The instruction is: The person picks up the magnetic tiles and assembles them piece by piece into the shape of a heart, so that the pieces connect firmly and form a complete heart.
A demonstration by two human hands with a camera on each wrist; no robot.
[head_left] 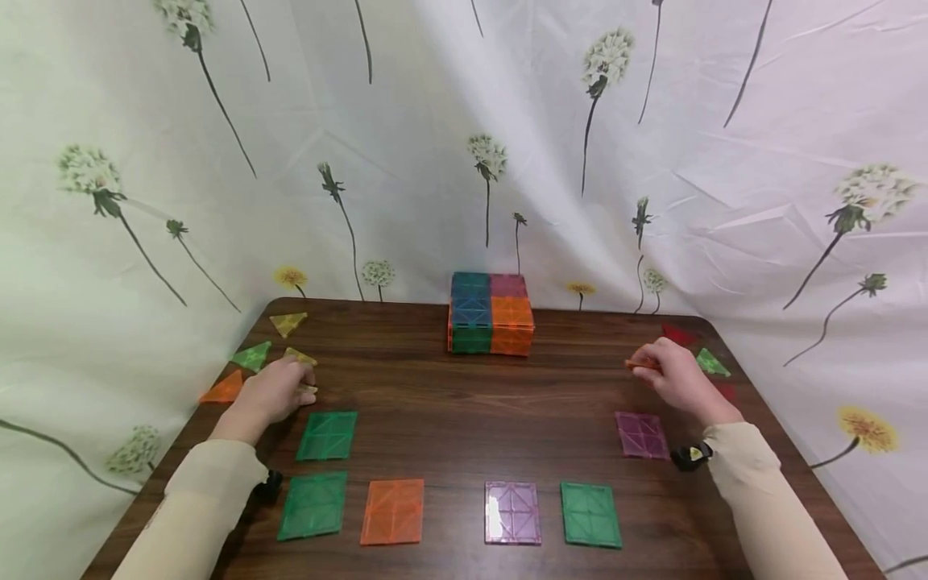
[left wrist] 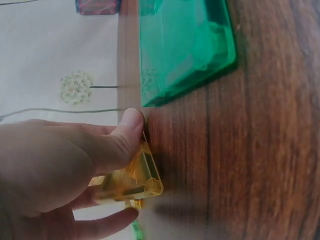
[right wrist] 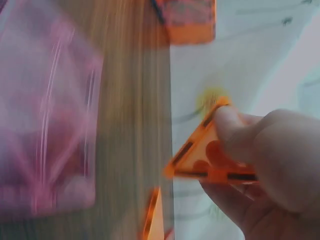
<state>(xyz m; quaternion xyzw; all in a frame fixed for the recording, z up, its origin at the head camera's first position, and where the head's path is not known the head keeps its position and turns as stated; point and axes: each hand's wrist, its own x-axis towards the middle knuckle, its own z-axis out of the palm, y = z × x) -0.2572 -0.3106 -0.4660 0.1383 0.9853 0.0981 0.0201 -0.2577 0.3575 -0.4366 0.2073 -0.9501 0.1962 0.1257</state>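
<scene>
My left hand (head_left: 277, 390) pinches a yellow translucent triangle tile (left wrist: 147, 175) by its edge, close over the table at the left; the fingers hide most of it in the head view. A green square tile (head_left: 328, 436) lies just nearer than this hand. At the right, my right hand (head_left: 681, 377) grips an orange triangle tile (right wrist: 200, 162) between thumb and fingers, raised above the table. A purple square tile (head_left: 642, 435) lies on the table nearer than that hand.
A block of blue, green, purple and orange tiles (head_left: 471, 312) stands at the table's back middle. Loose triangles, such as a green one (head_left: 252, 356) and a red one (head_left: 679, 334), lie along both sides. Several squares, including an orange one (head_left: 392, 512), lie in front.
</scene>
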